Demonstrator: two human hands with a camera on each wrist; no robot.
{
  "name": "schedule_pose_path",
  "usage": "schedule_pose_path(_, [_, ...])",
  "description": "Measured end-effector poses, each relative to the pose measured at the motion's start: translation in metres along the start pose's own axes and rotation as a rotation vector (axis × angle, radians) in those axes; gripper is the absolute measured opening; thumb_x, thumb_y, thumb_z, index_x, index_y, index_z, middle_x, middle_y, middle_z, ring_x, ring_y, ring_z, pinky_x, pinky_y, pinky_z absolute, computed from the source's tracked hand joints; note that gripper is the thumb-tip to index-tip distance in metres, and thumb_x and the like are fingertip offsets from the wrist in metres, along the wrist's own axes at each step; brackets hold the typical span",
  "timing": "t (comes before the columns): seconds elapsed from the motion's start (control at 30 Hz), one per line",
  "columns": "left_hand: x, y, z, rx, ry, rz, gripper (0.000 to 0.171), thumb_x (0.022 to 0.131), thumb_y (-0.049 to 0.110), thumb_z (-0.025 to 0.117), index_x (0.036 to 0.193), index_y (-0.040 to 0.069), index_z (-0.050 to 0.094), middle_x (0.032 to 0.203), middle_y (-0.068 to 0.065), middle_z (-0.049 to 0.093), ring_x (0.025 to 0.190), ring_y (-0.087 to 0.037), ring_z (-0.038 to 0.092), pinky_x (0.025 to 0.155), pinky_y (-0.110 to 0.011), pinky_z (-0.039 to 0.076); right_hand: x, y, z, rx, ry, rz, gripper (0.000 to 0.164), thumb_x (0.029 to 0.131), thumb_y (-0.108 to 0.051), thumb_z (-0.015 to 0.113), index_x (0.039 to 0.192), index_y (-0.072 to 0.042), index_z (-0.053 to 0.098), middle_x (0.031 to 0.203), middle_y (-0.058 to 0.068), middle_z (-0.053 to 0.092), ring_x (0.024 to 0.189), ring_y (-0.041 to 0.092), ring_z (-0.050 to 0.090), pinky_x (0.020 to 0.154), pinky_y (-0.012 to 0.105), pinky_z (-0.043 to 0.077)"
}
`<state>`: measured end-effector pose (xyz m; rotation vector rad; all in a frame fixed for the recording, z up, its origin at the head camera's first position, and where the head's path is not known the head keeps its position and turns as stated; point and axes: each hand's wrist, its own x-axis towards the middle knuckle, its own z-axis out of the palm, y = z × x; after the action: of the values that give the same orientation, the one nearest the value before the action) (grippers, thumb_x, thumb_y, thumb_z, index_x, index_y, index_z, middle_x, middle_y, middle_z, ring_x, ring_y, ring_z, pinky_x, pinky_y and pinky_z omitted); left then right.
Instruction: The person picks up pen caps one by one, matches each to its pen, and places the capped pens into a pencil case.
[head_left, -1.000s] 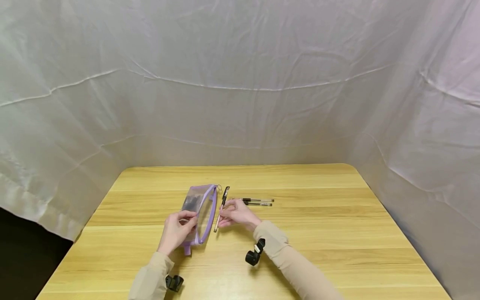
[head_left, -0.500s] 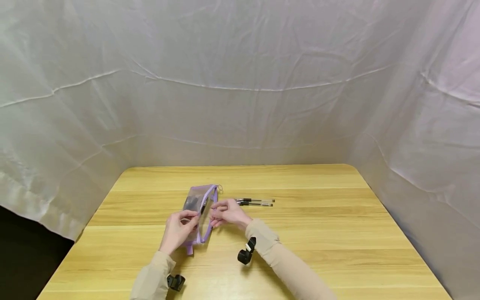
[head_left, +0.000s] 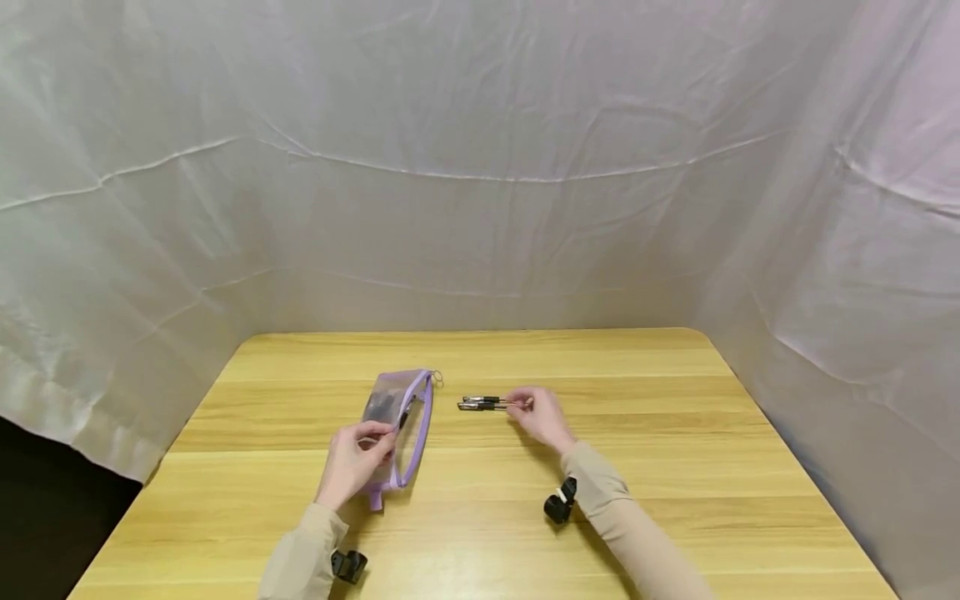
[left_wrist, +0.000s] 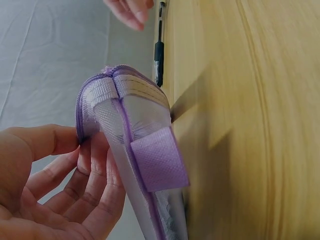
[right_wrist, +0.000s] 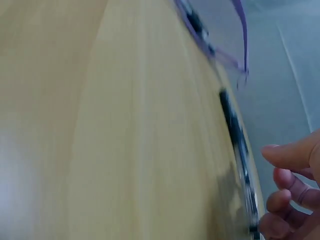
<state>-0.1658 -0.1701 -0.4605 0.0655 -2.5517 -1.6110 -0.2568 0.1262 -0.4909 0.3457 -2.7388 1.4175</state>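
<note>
A purple-trimmed see-through zip pouch (head_left: 386,396) lies on the table with its mouth gaping to the right. My left hand (head_left: 356,458) pinches the rim of the mouth between thumb and fingers, plainly seen in the left wrist view. Inside the opening a black pen (head_left: 407,412) shows, and further dark contents blur through the mesh. Two black-gripped pens (head_left: 480,406) lie side by side right of the pouch. Over their right ends hovers my right hand (head_left: 540,417); in the right wrist view its thumb and fingertips (right_wrist: 277,200) stand apart, with no pen between them.
The wooden table (head_left: 637,467) extends to the right and front. Pale cloth (head_left: 480,233) hangs around its back and sides. A small metal ring (head_left: 438,379) hangs at the pouch's far corner. Each wrist carries a black camera.
My right hand put the pen into the pouch and let go of it. It then moved right to the two remaining pens. My left hand has stayed on the pouch rim.
</note>
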Motion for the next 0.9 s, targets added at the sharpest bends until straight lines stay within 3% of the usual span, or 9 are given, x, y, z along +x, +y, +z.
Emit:
schedule_pose_path(0.17, [0.0,0.0,0.001,0.011,0.003,0.0,0.017,0.09,0.0,0.069,0.104,-0.007,0.074,0.088,-0.017,0.074,0.065,-0.009,0.068,0.062,-0.025,0.061,0.001,0.012,-0.012,-0.181,0.016,-0.011,0.016,0.084,-0.007,0.077,0.099,-0.01,0.076,0.086,0.003,0.065,0.079,0.015,0.057,0.072,0.03,0.045])
schedule_pose_path(0.37, [-0.001,0.001,0.003,0.016,0.001,-0.003,0.017,0.09,0.0,0.069,0.105,-0.008,0.073,0.089,-0.017,0.073,0.065,-0.009,0.068,0.062,-0.025,0.061,0.004,0.014,-0.013,-0.307,-0.025,-0.011,0.014,0.084,-0.015,0.08,0.097,-0.015,0.075,0.087,0.001,0.061,0.081,0.016,0.055,0.068,0.029,0.042])
schedule_pose_path(0.6, [-0.001,0.003,0.004,0.021,0.005,-0.013,0.017,0.09,0.0,0.069,0.104,-0.007,0.074,0.089,-0.016,0.073,0.065,-0.011,0.068,0.062,-0.027,0.061,0.008,0.011,-0.012,-0.361,-0.043,0.011,0.01,0.087,-0.018,0.078,0.096,-0.019,0.074,0.084,0.0,0.056,0.073,0.015,0.049,0.06,0.027,0.035])
schedule_pose_path(0.9, [0.0,0.002,0.005,0.009,0.003,-0.015,0.017,0.09,0.001,0.069,0.104,-0.007,0.074,0.089,-0.017,0.073,0.065,-0.01,0.068,0.061,-0.022,0.059,0.009,0.014,-0.011,-0.417,-0.044,0.001,0.004,0.087,-0.018,0.077,0.089,-0.019,0.073,0.09,0.001,0.063,0.083,0.017,0.058,0.068,0.034,0.046])
